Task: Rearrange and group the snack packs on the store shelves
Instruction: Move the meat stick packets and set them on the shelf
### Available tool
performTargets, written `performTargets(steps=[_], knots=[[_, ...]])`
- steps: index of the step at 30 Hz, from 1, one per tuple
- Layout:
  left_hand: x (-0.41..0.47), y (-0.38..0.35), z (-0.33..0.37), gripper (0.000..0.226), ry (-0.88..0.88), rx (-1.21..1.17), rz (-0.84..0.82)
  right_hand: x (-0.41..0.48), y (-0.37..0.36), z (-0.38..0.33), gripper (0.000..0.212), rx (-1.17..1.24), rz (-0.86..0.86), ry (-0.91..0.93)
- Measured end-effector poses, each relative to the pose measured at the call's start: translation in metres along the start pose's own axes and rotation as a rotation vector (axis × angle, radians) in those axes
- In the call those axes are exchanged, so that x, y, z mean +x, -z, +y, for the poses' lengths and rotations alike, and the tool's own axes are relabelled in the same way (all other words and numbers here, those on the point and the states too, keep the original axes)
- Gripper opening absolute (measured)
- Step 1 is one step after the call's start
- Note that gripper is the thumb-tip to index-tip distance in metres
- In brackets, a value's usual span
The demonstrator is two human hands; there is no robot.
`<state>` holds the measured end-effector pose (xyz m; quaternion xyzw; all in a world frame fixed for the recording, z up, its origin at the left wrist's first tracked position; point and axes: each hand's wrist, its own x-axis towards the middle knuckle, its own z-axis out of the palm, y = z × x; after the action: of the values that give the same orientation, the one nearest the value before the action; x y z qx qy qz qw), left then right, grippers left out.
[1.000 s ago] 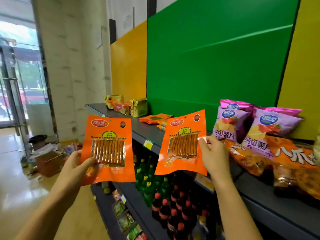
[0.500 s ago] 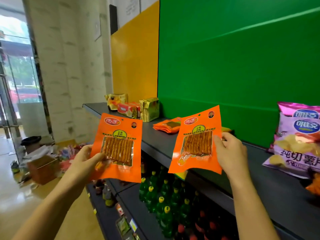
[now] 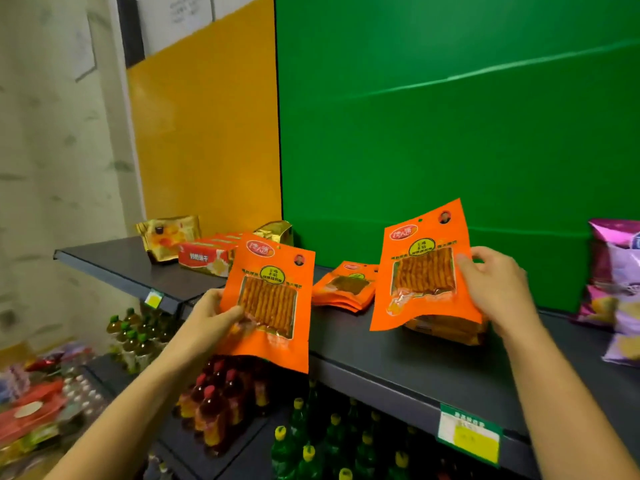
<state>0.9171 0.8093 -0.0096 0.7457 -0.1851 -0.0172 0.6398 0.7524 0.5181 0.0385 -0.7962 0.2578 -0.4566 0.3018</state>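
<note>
My left hand (image 3: 211, 318) grips an orange snack pack (image 3: 272, 299) by its left edge, held upright in front of the dark top shelf (image 3: 398, 351). My right hand (image 3: 498, 292) holds a second, matching orange snack pack (image 3: 424, 268) by its right edge, tilted, low over the shelf. Just under that pack lies a small stack of yellowish packs (image 3: 446, 327). A flat pile of the same orange packs (image 3: 344, 285) rests on the shelf between my two hands, near the green wall.
Gold packs (image 3: 169, 235) and a red box (image 3: 204, 259) sit at the shelf's far left end. Pink and purple chip bags (image 3: 620, 289) stand at the right. Green and red bottles (image 3: 214, 396) fill the lower shelf. Goods lie on the floor at left.
The view has swung left and closer to the shelf. Both hands carried their orange packs toward the pile on the shelf; the right pack now hangs just above the yellowish stack.
</note>
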Motion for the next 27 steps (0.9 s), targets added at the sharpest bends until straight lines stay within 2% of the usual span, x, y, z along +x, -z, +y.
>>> performTargets(steps=[4,8,11,15,16,19,22,25,27], knots=[[0.046,-0.020,0.002,0.021,0.005,-0.021,-0.122,0.025,-0.013,-0.008,0.032,-0.012,-0.005,-0.074],[0.093,-0.049,0.000,0.024,0.032,-0.043,-0.228,0.055,-0.033,-0.007,0.033,0.124,-0.042,-0.170],[0.125,-0.073,-0.002,0.019,0.072,-0.075,-0.317,0.072,-0.054,-0.005,0.023,0.238,-0.049,-0.197],[0.163,-0.101,-0.007,0.020,0.106,0.002,-0.371,0.089,-0.087,0.000,0.023,0.269,-0.100,-0.257],[0.170,-0.106,-0.009,0.013,0.101,0.036,-0.397,0.092,-0.097,0.002,0.023,0.261,-0.109,-0.257],[0.189,-0.119,-0.013,0.016,0.091,0.143,-0.474,0.095,-0.125,0.009,0.030,0.154,-0.100,-0.260],[0.204,-0.127,-0.019,0.008,0.102,0.218,-0.495,0.094,-0.147,0.015,0.024,0.065,-0.135,-0.267],[0.214,-0.131,-0.022,0.016,0.095,0.285,-0.541,0.094,-0.165,0.021,0.025,-0.027,-0.158,-0.284],[0.218,-0.132,-0.025,0.012,0.080,0.330,-0.582,0.094,-0.177,0.025,0.030,-0.078,-0.182,-0.307]])
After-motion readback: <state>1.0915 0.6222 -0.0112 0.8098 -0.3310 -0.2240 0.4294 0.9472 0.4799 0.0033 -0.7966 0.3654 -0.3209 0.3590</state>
